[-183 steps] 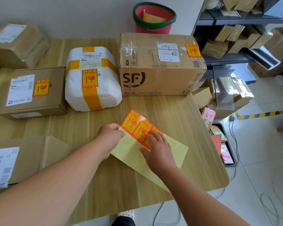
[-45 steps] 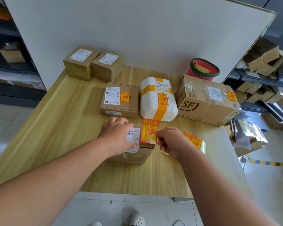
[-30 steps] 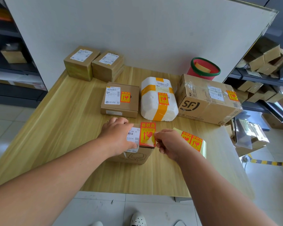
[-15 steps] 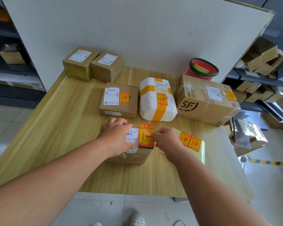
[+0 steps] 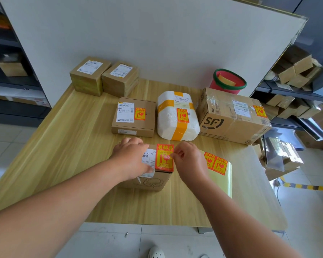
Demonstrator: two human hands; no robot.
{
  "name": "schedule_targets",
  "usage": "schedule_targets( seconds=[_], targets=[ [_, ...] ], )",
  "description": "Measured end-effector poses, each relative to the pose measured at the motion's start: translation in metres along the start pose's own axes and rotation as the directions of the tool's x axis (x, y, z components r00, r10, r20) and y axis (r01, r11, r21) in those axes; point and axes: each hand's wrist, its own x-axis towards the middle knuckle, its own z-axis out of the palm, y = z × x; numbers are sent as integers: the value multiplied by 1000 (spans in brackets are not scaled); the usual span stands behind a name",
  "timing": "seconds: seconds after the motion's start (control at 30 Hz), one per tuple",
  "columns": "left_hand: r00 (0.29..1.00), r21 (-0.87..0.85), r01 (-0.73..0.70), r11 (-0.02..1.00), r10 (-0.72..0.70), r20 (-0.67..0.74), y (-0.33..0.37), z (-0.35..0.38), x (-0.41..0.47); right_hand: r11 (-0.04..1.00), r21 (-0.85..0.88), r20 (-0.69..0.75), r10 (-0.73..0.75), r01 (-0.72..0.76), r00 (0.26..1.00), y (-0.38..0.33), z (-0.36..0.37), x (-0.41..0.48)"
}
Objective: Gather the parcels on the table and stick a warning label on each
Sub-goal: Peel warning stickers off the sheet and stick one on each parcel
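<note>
Change: label [image 5: 164, 158] sits lower and further left than 1.5 s ago. It now lies on the top of the box [image 5: 153, 181] instead of hanging over it, and the right hand has come down with it.
Left hand [image 5: 131, 159]: palm down on the left part of the box top, fingers near straight, covering part of the white slip [image 5: 149, 157]. It steadies the box and grips nothing.
Right hand [image 5: 191, 162]: thumb and forefinger pinch the label's right edge; the other fingers are curled.
Box position: near the front edge of the table [image 5: 63, 146], directly under both hands.
Label axis: the long axis runs away from the person, along the right side of the box top. The lower edge reaches the front top edge.
Key relation: the label lies between the hands. The right hand touches it, and the left hand is just beside its left edge.
Step (judged): press-down is under way; releasing the pinch and rubbing the label flat is the likely next move.
Risk (judged): the lower edge may fold over the box front.
Sheet [image 5: 220, 170]: on the table just right of the right hand, with two labels left.
Labelled: flat box [image 5: 133, 116], foam parcel [image 5: 177, 118] and SF box [image 5: 231, 118], in a row behind the hands.
Unlabelled: two back boxes [image 5: 104, 77] at the far left, well apart and nearer the left hand.
Room: bare table lies left of the box, and the table edge is near on the right of the sheet.
</note>
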Motion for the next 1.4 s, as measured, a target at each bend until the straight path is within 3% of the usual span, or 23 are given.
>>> schedule_targets(
  seconds=[0.1,0.23,0.4,0.67,0.9,1.2,1.4],
  targets=[
    [997,-92,-2,996,-5,-77,9,-3,1,979,-104,-5,-175,173,985,2,2,-2],
    [957,-21,-129,991,119,-264,25,0,4,940,-198,38,-275,277,961,3,0,0],
    [980,118,-128,985,144,-136,27,19,5,908,-278,192,-267,313,945,16,7,-8],
    [991,163,-117,980,127,-49,16,26,5,902,-288,325,-225,323,919,25,12,-10],
    [995,266,-103,958,98,30,11,36,4,916,-223,424,-216,333,880,34,12,-12],
    [998,357,-60,932,56,23,15,35,1,849,-270,466,-299,455,833,33,7,-3],
    [998,391,66,918,-69,-7,23,32,-7,917,-163,492,-244,364,836,39,2,-1]
  ],
)
